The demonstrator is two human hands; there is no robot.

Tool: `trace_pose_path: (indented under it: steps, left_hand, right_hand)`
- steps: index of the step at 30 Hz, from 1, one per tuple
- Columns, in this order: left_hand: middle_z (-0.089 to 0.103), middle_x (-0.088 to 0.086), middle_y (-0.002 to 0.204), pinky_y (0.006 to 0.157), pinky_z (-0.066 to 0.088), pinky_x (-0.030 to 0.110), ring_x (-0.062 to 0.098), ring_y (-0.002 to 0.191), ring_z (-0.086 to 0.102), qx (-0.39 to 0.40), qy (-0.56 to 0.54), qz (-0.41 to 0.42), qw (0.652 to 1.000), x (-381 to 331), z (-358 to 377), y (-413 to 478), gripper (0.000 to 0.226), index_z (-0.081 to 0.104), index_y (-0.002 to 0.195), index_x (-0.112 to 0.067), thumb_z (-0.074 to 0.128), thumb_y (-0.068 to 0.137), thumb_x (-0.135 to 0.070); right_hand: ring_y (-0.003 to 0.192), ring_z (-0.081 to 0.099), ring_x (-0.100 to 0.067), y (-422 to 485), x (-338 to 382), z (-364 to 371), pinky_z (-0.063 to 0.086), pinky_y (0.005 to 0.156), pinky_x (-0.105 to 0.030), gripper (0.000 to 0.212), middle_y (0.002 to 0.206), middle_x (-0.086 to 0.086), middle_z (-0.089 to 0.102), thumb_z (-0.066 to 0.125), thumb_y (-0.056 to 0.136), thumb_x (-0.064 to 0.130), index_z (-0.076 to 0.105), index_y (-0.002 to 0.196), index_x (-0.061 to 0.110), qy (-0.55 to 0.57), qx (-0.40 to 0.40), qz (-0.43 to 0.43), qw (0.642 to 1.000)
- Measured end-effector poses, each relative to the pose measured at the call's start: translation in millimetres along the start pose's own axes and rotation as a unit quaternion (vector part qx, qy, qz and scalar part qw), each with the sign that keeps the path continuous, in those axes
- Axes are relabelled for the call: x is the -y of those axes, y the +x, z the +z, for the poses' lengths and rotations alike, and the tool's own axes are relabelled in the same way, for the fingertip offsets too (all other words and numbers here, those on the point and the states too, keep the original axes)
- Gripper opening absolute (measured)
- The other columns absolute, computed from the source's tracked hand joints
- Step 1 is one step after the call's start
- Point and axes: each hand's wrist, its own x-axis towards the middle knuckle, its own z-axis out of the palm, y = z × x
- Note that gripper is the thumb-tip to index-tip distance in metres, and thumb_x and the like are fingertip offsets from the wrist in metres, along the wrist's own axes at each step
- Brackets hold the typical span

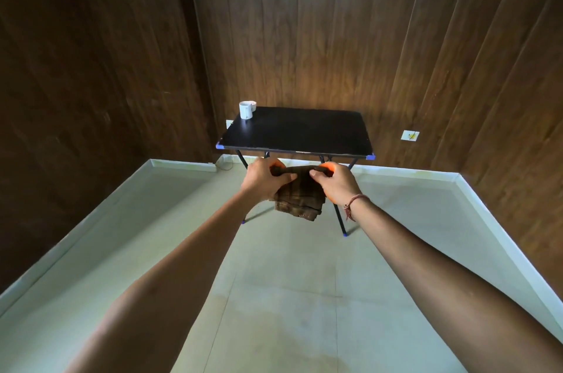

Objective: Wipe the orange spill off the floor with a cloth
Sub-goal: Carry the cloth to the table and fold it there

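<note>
A dark brown cloth (300, 197) hangs folded in the air in front of a small table, held up by both hands. My left hand (263, 179) grips its top left edge and my right hand (336, 184) grips its top right edge, the two hands close together. Orange stain shows on the fingers of both hands. The pale tiled floor (283, 281) below me carries a faint yellowish tint near the bottom of the view; no clear orange puddle shows.
A black folding table (297, 132) with blue corner caps stands against the wood-panelled wall, a white mug (246, 110) on its far left corner. White skirting runs along both walls. A wall socket (410, 135) sits right of the table.
</note>
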Motion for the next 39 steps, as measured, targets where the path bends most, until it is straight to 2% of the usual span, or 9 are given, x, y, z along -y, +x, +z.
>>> trace_pose_path:
  steps: [6, 9, 14, 18, 22, 26, 29, 33, 39]
  left_hand:
    - [0.064, 0.005, 0.106, 0.089, 0.05, 0.034, 0.021, 0.101, 0.062, 0.052, -0.265, -0.065, 0.961, -31.2, 17.4, 104.3, 0.032, 0.056, 0.113, -0.018, 0.056, 0.092, -0.043]
    - [0.066, 0.004, 0.104, 0.083, 0.05, 0.032, 0.019, 0.097, 0.063, 0.009, -0.318, -0.079, 0.945, -40.1, 31.1, 164.0, 0.029, 0.056, 0.112, -0.02, 0.052, 0.095, -0.043]
    - [0.067, 0.005, 0.101, 0.076, 0.053, 0.031, 0.017, 0.089, 0.065, 0.011, -0.297, -0.1, 0.95, -20.5, 62.7, 275.3, 0.028, 0.057, 0.109, -0.022, 0.053, 0.094, -0.045]
    - [0.071, 0.007, 0.102, 0.073, 0.054, 0.03, 0.019, 0.095, 0.067, 0.154, -0.352, -0.151, 0.911, 10.5, 91.7, 360.9, 0.024, 0.064, 0.11, -0.014, 0.065, 0.09, -0.028]
    - [0.069, 0.013, 0.113, 0.096, 0.051, 0.043, 0.028, 0.107, 0.065, 0.287, -0.287, -0.182, 0.896, 36.9, 122.4, 456.8, 0.04, 0.068, 0.111, -0.008, 0.081, 0.075, -0.021]
    - [0.069, 0.008, 0.102, 0.072, 0.054, 0.028, 0.02, 0.088, 0.063, 0.33, -0.194, -0.165, 0.909, 32.2, 157.1, 545.2, 0.031, 0.069, 0.105, -0.014, 0.079, 0.077, -0.024]
    - [0.067, 0.007, 0.107, 0.072, 0.049, 0.026, 0.016, 0.087, 0.062, 0.323, -0.131, -0.134, 0.928, 29.9, 192.8, 594.8, 0.024, 0.064, 0.11, -0.014, 0.07, 0.086, -0.016]
    - [0.07, 0.011, 0.091, 0.06, 0.05, 0.021, 0.016, 0.072, 0.061, 0.271, -0.092, -0.114, 0.951, 29.5, 247.1, 645.0, 0.018, 0.068, 0.102, -0.006, 0.069, 0.084, -0.008]
    - [0.072, 0.0, 0.086, 0.066, 0.049, 0.027, 0.019, 0.08, 0.066, 0.228, 0.004, -0.045, 0.973, 36.4, 332.5, 707.2, 0.02, 0.072, 0.091, -0.024, 0.06, 0.081, -0.012]
  right_hand:
    - [0.099, 0.061, -0.018, 119.1, 0.3, -38.0, 0.051, 0.089, -0.039, 0.034, 0.102, 0.002, 0.067, 0.055, 0.091, 0.051, 0.063, 0.104, 0.02, 0.067, 0.048, 0.001, 0.997]
    - [0.099, 0.063, -0.015, 171.1, -5.3, -41.7, 0.054, 0.084, -0.033, 0.029, 0.102, 0.003, 0.069, 0.065, 0.087, 0.046, 0.066, 0.104, 0.023, 0.176, 0.09, 0.033, 0.98]
    - [0.104, 0.06, -0.016, 270.6, -47.5, -29.9, 0.048, 0.092, -0.038, 0.028, 0.108, 0.005, 0.069, 0.071, 0.084, 0.038, 0.066, 0.11, 0.027, 0.116, 0.175, 0.074, 0.975]
    - [0.101, 0.061, -0.02, 353.9, -73.5, -21.3, 0.05, 0.079, -0.035, 0.023, 0.107, -0.001, 0.07, 0.068, 0.088, 0.031, 0.067, 0.11, 0.024, 0.131, 0.15, 0.124, 0.972]
    - [0.1, 0.064, -0.024, 435.4, -97.5, -24.6, 0.051, 0.086, -0.038, 0.02, 0.106, -0.004, 0.07, 0.066, 0.089, 0.032, 0.066, 0.107, 0.022, 0.1, 0.128, 0.177, 0.971]
    - [0.085, 0.065, -0.017, 505.9, -135.0, -33.4, 0.054, 0.069, -0.025, 0.014, 0.096, -0.002, 0.069, 0.067, 0.09, 0.021, 0.066, 0.104, 0.017, 0.111, 0.098, 0.224, 0.963]
    - [0.07, 0.064, -0.02, 554.4, -168.3, -37.0, 0.054, 0.063, -0.027, 0.008, 0.091, -0.01, 0.065, 0.062, 0.092, 0.009, 0.063, 0.1, 0.01, 0.128, 0.093, 0.271, 0.949]
    - [0.102, 0.064, -0.034, 612.6, -213.5, -38.0, 0.059, 0.078, -0.032, 0.029, 0.111, -0.016, 0.064, 0.057, 0.088, -0.009, 0.06, 0.114, 0.003, 0.179, 0.069, 0.29, 0.937]
    - [0.104, 0.056, -0.014, 682.9, -289.0, -46.5, 0.042, 0.091, -0.02, 0.042, 0.109, -0.001, 0.065, 0.048, 0.087, -0.011, 0.065, 0.115, 0.015, 0.013, 0.035, 0.192, 0.981]
